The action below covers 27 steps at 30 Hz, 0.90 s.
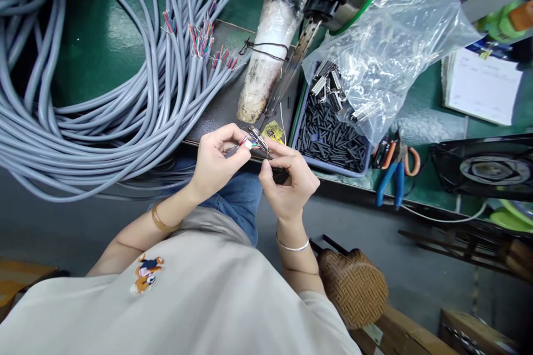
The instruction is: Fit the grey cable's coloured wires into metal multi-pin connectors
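Note:
My left hand (219,161) is closed in a pinch on thin coloured wires (255,145) at the table's front edge. These wires run to a small metal multi-pin connector (259,137), held between my two hands. The fingertips of my right hand (290,175) are at the connector's right end. Its thumb and forefinger are pinched together on something thin and dark, too small to make out. Just above the connector, the tip of a soldering iron (293,58) points down beside a white, plastic-wrapped tube (266,55). A yellow piece (273,132) lies just behind the right fingers.
Grey cables (125,116) with stripped coloured ends fill the left. To the right stands a bin (370,163) of short black tubes (331,136), metal connectors (328,84) and a plastic bag (400,50). Pliers (395,169), a fan (487,169) and paper (483,86) lie further right. A stool (353,288) stands behind.

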### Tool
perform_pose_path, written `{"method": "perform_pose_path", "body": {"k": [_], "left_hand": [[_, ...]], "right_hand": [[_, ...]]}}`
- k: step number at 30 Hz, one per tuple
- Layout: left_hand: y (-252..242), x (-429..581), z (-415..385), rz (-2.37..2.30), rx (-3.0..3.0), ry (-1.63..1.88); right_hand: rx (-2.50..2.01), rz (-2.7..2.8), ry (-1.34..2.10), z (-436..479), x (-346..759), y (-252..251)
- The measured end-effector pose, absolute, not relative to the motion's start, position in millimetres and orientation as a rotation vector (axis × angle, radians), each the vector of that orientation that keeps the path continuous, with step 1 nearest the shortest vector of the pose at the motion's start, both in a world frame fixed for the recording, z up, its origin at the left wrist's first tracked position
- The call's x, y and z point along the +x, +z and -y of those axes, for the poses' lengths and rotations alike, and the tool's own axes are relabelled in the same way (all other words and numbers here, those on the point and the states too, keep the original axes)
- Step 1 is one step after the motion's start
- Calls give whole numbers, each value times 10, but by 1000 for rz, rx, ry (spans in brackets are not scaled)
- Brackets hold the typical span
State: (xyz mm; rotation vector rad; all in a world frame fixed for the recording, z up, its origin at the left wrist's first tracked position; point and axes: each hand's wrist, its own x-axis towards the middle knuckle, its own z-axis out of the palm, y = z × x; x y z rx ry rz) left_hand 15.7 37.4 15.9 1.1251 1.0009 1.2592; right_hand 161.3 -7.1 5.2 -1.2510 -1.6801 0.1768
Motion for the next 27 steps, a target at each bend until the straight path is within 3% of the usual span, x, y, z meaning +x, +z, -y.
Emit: {"method": "perform_pose_path", "body": {"k": [27], "left_hand": [[186,210,-423,-1061,1137,1274]], "right_hand": [[-1244,1700,143,16,1642,80]]}}
